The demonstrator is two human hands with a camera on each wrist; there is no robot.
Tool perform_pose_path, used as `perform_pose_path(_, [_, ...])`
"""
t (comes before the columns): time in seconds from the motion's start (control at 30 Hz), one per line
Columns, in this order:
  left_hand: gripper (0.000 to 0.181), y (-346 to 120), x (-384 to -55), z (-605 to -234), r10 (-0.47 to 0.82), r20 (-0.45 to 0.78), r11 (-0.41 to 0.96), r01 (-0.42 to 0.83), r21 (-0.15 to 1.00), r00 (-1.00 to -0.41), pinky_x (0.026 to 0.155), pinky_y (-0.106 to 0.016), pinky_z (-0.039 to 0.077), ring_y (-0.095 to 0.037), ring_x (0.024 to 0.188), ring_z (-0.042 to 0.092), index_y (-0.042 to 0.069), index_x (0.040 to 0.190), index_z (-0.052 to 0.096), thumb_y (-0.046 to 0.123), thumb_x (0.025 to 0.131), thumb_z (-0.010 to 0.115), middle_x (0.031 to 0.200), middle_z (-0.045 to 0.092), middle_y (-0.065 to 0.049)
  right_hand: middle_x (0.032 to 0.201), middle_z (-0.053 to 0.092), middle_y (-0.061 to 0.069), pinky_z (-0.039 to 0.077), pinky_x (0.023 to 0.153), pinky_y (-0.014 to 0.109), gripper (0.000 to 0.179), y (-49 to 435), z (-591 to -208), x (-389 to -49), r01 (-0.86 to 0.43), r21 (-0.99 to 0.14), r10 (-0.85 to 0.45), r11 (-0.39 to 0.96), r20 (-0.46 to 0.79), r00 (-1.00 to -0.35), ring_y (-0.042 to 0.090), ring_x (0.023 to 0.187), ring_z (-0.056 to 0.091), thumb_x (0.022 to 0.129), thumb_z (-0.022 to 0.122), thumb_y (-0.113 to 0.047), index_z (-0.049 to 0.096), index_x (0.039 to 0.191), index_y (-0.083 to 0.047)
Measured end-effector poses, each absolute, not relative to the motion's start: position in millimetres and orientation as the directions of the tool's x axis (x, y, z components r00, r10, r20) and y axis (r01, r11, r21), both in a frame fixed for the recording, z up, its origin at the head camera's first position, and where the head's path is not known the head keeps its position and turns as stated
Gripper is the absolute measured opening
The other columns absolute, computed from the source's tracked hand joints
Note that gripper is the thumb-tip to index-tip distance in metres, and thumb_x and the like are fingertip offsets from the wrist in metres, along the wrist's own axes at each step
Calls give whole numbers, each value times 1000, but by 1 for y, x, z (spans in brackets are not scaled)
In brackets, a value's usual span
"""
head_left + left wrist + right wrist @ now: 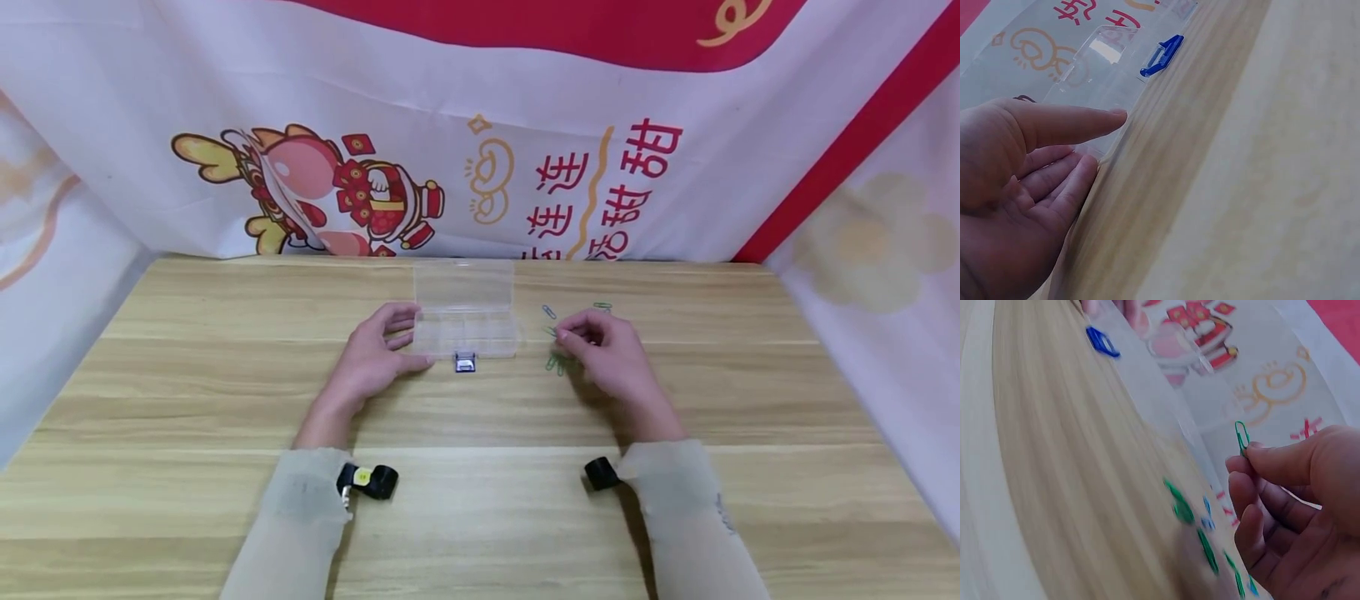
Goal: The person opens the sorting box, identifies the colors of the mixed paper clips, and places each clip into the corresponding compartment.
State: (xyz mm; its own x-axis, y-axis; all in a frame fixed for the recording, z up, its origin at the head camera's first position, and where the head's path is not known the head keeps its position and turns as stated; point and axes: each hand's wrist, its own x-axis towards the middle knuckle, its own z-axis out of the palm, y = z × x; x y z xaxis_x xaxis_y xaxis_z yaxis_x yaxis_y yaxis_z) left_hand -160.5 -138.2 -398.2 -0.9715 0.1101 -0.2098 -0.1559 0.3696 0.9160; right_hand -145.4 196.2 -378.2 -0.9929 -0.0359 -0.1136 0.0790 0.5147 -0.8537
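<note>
Green paper clip [1242, 434] is pinched btwn thumb & index finger of a person's R hand [611, 354], held up off a wood-grain table [465, 533], just R of a clear plastic box [491, 332]. Loose clips lie close by: a few green clips [556, 364] on the near side of the R hand, a blue clip [549, 312] past its fingertips, & a far green clip [602, 306] behind it. Box is divided into compartments, its lid [463, 287] up at the back, blue latch [465, 363] at the front edge. L hand [367, 354] rests on the box's L end, fingers relaxed, thumb extended along the front L corner. Light sleeves [300, 500] cover both forearms, w/ black wrist cams [600, 473]. In bkgd, white cloth [465, 92] hangs w/ red Chinese chars. [660, 148] & a cartoon figure [300, 179].
</note>
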Motion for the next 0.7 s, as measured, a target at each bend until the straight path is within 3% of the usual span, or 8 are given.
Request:
perform_pose_path(0.4, [78, -135, -160, -397, 119, -200, 366, -144, 920, -973, 124, -46, 50, -36, 150, 54, 14, 159, 49, -2, 90, 83, 164, 49, -16, 98, 73, 10, 56, 66, 26, 10, 161, -376, -154, 16, -867, -78, 498, -63, -995, 22, 86, 63, 105, 70, -14, 77, 109, -10])
perform_pose_path(0.7, [79, -136, -161, -397, 120, -184, 390, -124, 912, -976, 122, -44, 52, -37, 148, 56, 13, 160, 49, -2, 90, 83, 163, 51, -18, 99, 73, 9, 57, 66, 29, 9, 150, -379, -155, 32, -858, -89, 513, -90, -992, 23, 85, 63, 105, 70, -16, 78, 107, -13])
